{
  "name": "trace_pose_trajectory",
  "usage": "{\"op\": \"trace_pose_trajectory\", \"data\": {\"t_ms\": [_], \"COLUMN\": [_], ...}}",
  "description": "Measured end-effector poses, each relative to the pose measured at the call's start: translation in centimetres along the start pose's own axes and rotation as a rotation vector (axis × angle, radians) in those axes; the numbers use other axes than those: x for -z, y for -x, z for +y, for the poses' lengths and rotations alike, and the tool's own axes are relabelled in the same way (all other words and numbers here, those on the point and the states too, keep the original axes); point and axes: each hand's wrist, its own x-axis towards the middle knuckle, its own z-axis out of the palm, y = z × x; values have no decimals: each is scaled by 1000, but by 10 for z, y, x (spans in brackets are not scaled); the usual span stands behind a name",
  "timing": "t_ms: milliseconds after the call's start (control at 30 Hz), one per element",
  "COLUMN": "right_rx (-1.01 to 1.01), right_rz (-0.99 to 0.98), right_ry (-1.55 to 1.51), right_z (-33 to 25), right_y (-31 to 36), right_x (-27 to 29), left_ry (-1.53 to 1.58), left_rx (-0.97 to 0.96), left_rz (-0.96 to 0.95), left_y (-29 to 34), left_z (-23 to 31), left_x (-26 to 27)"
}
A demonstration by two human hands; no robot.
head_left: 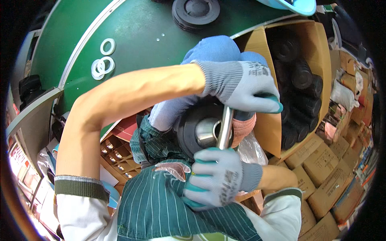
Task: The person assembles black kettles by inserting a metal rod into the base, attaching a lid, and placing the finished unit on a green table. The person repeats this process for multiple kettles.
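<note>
My left hand [249, 86], in a grey knit glove with teal fingertips, reaches across from the left and is closed over the upper end of a shiny metal tube [226, 126]. My right hand [217, 176], gloved the same way, wraps around the tube's lower end. The tube slants over a round black disc [187, 134] between my knees. A shiny metal cup-shaped piece [206, 132] sits at the disc's middle, right beside the tube. Whether the tube touches or joins this piece, I cannot tell. My left hand and its cuff hide the disc's far side.
An open cardboard box [326, 64] of black cylindrical parts stands at the right. On the green table [136, 36] lie several white rings [107, 47] and stacked black discs [196, 12]. A divided carton [116, 156] holds shiny metal pieces. Cardboard boxes [329, 193] cover the lower right.
</note>
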Motion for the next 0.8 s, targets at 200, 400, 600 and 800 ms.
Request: {"op": "trace_pose_trajectory", "data": {"t_ms": [200,400,600,800], "right_rx": [-56,-325,-859,-597], "right_rz": [51,860,494,580], "right_ry": [100,-224,406,333], "right_z": [-15,-28,-19,-63], "right_y": [10,46,76,63], "right_x": [8,-17,-67,-83], "left_ry": [-53,452,-223,-804], "left_rx": [-116,378,631,971], "left_rz": [-25,962,1031,854], "left_y": [13,113,246,265], "left_z": [10,9,-23,-45], "left_x": [15,42,37,16]}}
